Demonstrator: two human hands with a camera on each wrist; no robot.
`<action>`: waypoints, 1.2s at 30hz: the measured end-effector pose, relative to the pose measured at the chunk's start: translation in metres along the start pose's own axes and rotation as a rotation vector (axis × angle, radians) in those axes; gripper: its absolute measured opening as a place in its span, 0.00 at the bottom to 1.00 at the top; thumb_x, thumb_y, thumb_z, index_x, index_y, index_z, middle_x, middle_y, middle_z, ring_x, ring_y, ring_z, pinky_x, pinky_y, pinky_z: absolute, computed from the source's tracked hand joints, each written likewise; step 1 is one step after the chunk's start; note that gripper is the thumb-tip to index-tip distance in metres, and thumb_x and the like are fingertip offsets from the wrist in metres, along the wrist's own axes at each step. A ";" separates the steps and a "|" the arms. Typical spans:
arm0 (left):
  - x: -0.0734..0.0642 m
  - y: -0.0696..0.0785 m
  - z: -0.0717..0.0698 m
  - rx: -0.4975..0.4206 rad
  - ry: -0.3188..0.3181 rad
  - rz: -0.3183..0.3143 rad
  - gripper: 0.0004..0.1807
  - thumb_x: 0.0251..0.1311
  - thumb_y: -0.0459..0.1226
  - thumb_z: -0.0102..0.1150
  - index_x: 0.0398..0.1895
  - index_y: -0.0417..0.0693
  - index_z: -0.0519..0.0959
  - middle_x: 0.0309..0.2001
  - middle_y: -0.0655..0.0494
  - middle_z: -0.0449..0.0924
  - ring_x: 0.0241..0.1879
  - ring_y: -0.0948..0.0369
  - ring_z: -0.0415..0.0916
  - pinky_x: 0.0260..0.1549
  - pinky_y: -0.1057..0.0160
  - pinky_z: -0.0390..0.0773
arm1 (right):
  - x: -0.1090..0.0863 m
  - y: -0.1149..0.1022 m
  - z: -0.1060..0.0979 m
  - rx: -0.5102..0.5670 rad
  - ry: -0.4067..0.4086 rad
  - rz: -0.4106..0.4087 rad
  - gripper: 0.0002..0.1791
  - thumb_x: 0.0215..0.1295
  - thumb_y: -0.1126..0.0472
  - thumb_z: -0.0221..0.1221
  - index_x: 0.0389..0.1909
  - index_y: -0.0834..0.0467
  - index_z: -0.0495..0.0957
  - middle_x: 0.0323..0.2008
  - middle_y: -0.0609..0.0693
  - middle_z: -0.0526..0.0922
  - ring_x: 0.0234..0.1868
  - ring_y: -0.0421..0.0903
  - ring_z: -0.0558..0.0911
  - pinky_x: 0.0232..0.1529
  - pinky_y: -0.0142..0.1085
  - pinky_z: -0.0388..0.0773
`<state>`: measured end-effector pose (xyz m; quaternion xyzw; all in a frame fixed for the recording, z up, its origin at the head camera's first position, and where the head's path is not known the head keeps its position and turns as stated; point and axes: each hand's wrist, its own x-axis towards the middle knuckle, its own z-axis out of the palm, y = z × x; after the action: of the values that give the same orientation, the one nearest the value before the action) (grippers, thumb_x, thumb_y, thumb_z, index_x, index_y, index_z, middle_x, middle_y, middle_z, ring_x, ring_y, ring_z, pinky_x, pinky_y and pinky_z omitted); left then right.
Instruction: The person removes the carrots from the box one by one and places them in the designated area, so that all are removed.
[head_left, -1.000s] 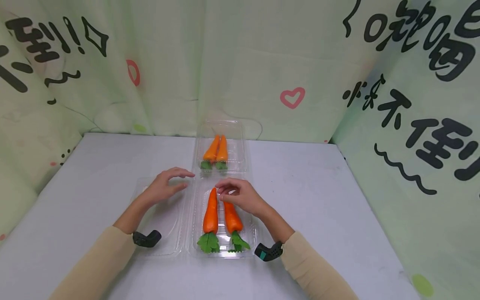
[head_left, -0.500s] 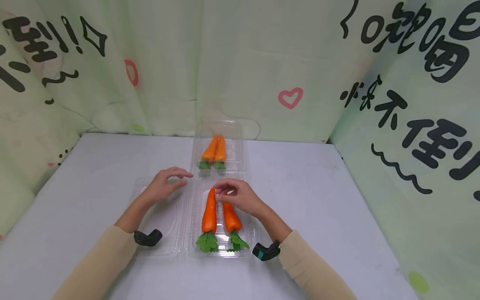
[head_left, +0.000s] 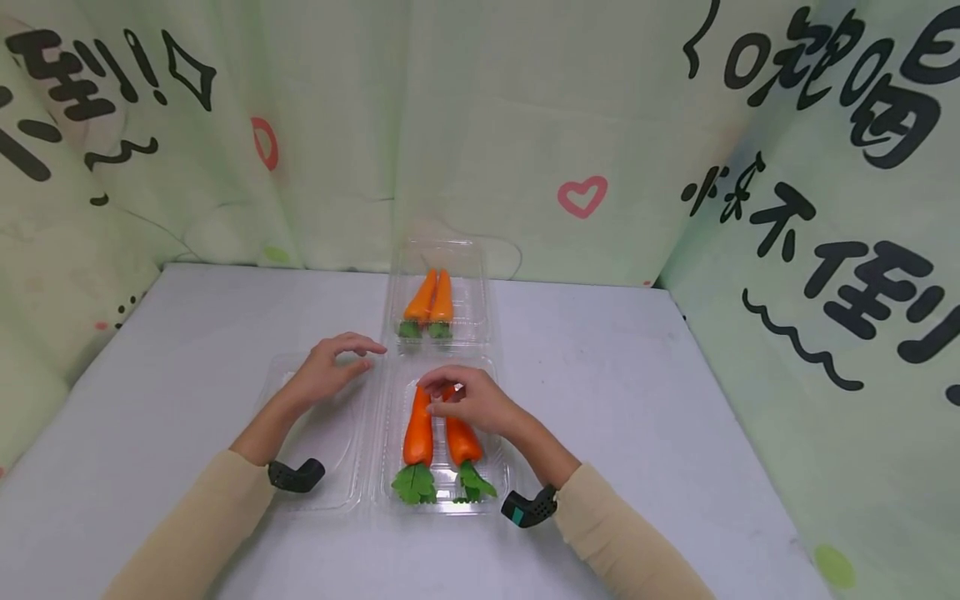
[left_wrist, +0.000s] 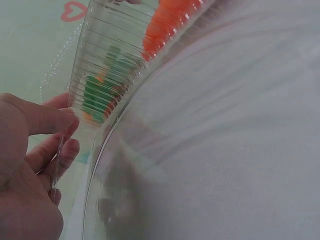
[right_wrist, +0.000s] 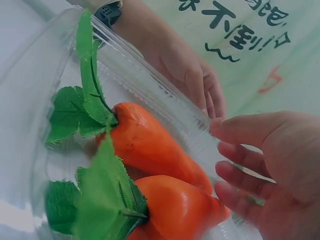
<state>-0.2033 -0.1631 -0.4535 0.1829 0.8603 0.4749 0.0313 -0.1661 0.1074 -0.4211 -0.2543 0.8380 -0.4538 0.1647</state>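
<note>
Two orange toy carrots with green cloth leaves lie in a clear plastic clamshell box [head_left: 442, 500] on the table, leaves toward me. The left carrot [head_left: 418, 433] is nearly straight; the right carrot [head_left: 462, 437] slants. Over their narrow tips hovers my right hand [head_left: 480, 400], fingers loosely bent with a gap between thumb and fingertips. In the right wrist view its lower fingers are close to one carrot tip [right_wrist: 217, 211]; contact is unclear. My left hand [head_left: 330, 371] is at the box's far left corner, thumb and fingers pinching the thin clear rim [left_wrist: 62, 145].
The box's opened lid [head_left: 322, 492] lies flat on the left, under my left forearm. Behind stands another clear box [head_left: 476, 292] with two more carrots [head_left: 441, 300] in it. A printed curtain [head_left: 480, 125] borders the white table [head_left: 600, 375] at the back and sides.
My right hand has shifted slightly left and toward me, so it now covers the left carrot's tip. The left hand and the carrots keep their places.
</note>
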 end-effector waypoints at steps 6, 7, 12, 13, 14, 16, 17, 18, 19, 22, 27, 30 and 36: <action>0.000 0.002 -0.002 -0.011 0.005 0.016 0.14 0.64 0.29 0.55 0.50 0.47 0.82 0.54 0.47 0.80 0.53 0.46 0.75 0.58 0.40 0.72 | 0.000 -0.001 0.000 -0.041 -0.015 -0.032 0.17 0.62 0.63 0.63 0.52 0.57 0.79 0.47 0.54 0.82 0.48 0.53 0.78 0.45 0.25 0.77; 0.000 0.002 -0.002 -0.012 0.007 0.018 0.14 0.64 0.29 0.55 0.50 0.47 0.82 0.54 0.47 0.80 0.53 0.46 0.75 0.58 0.40 0.72 | 0.001 -0.001 0.000 -0.048 -0.015 -0.034 0.17 0.62 0.63 0.63 0.52 0.57 0.79 0.47 0.54 0.82 0.48 0.53 0.79 0.45 0.26 0.77; 0.000 0.002 -0.004 -0.006 0.005 0.018 0.14 0.64 0.30 0.55 0.50 0.47 0.82 0.53 0.46 0.80 0.53 0.46 0.75 0.57 0.41 0.72 | 0.002 -0.001 0.000 -0.071 -0.037 -0.057 0.18 0.61 0.62 0.64 0.53 0.58 0.79 0.49 0.53 0.82 0.48 0.53 0.79 0.46 0.26 0.78; 0.000 0.001 -0.004 -0.005 0.006 0.020 0.14 0.64 0.29 0.55 0.50 0.47 0.82 0.53 0.46 0.80 0.52 0.46 0.75 0.57 0.41 0.72 | 0.003 -0.002 0.000 -0.072 -0.042 -0.062 0.18 0.61 0.62 0.64 0.53 0.58 0.79 0.49 0.53 0.82 0.49 0.53 0.79 0.46 0.26 0.78; 0.001 0.001 -0.005 -0.004 0.007 0.022 0.14 0.64 0.29 0.55 0.50 0.47 0.82 0.53 0.46 0.80 0.52 0.47 0.75 0.57 0.41 0.72 | 0.003 -0.002 0.000 -0.070 -0.046 -0.064 0.18 0.61 0.62 0.64 0.53 0.58 0.79 0.49 0.53 0.82 0.49 0.53 0.79 0.46 0.26 0.78; 0.001 0.000 -0.005 -0.007 0.009 0.028 0.14 0.64 0.29 0.55 0.50 0.47 0.82 0.53 0.46 0.81 0.52 0.47 0.75 0.57 0.41 0.72 | 0.003 -0.003 0.000 -0.068 -0.050 -0.063 0.18 0.61 0.62 0.64 0.53 0.58 0.79 0.49 0.53 0.82 0.49 0.54 0.79 0.45 0.25 0.77; 0.002 0.000 -0.005 -0.011 0.008 0.033 0.14 0.64 0.29 0.55 0.50 0.46 0.82 0.53 0.46 0.81 0.52 0.47 0.75 0.57 0.41 0.71 | 0.003 -0.003 0.000 -0.068 -0.050 -0.061 0.18 0.61 0.62 0.64 0.53 0.57 0.79 0.49 0.53 0.82 0.49 0.54 0.79 0.45 0.24 0.77; 0.002 0.000 -0.005 -0.012 0.008 0.038 0.14 0.64 0.29 0.55 0.50 0.46 0.82 0.53 0.46 0.81 0.52 0.46 0.75 0.57 0.41 0.71 | 0.004 -0.003 0.000 -0.066 -0.052 -0.060 0.18 0.61 0.62 0.64 0.53 0.57 0.79 0.49 0.53 0.82 0.49 0.54 0.79 0.45 0.24 0.77; 0.002 0.000 -0.005 -0.013 0.006 0.040 0.14 0.64 0.29 0.55 0.50 0.46 0.82 0.53 0.46 0.81 0.52 0.46 0.75 0.57 0.41 0.71 | 0.004 -0.003 0.000 -0.063 -0.054 -0.055 0.18 0.61 0.63 0.64 0.53 0.57 0.79 0.49 0.53 0.82 0.49 0.54 0.79 0.45 0.23 0.77; 0.003 0.000 -0.005 -0.012 0.001 0.042 0.14 0.64 0.29 0.55 0.50 0.46 0.82 0.53 0.46 0.81 0.52 0.47 0.74 0.58 0.41 0.72 | 0.004 -0.003 0.001 -0.050 -0.068 -0.050 0.19 0.61 0.63 0.64 0.53 0.57 0.79 0.50 0.53 0.82 0.50 0.54 0.79 0.45 0.22 0.77; 0.003 0.001 -0.004 0.007 0.000 0.031 0.14 0.65 0.29 0.55 0.51 0.46 0.82 0.53 0.46 0.81 0.52 0.47 0.75 0.58 0.41 0.72 | 0.004 -0.004 0.002 -0.046 -0.096 -0.056 0.19 0.62 0.63 0.64 0.54 0.57 0.78 0.51 0.53 0.82 0.50 0.54 0.79 0.47 0.22 0.77; 0.002 0.002 -0.003 0.005 0.000 0.015 0.14 0.65 0.29 0.54 0.51 0.46 0.82 0.53 0.47 0.80 0.52 0.47 0.75 0.58 0.41 0.72 | 0.003 -0.004 0.002 -0.059 -0.105 -0.059 0.19 0.62 0.63 0.63 0.55 0.58 0.78 0.50 0.54 0.82 0.50 0.54 0.79 0.46 0.22 0.77; 0.000 0.002 -0.002 -0.001 0.005 0.008 0.15 0.64 0.29 0.54 0.51 0.46 0.82 0.53 0.47 0.81 0.52 0.47 0.75 0.58 0.41 0.72 | 0.002 -0.004 0.003 -0.062 -0.129 -0.059 0.18 0.62 0.63 0.63 0.54 0.58 0.78 0.49 0.55 0.83 0.48 0.54 0.79 0.45 0.22 0.77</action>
<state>-0.2031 -0.1635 -0.4506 0.1850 0.8593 0.4761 0.0274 -0.1655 0.1021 -0.4189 -0.3125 0.8315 -0.4150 0.1970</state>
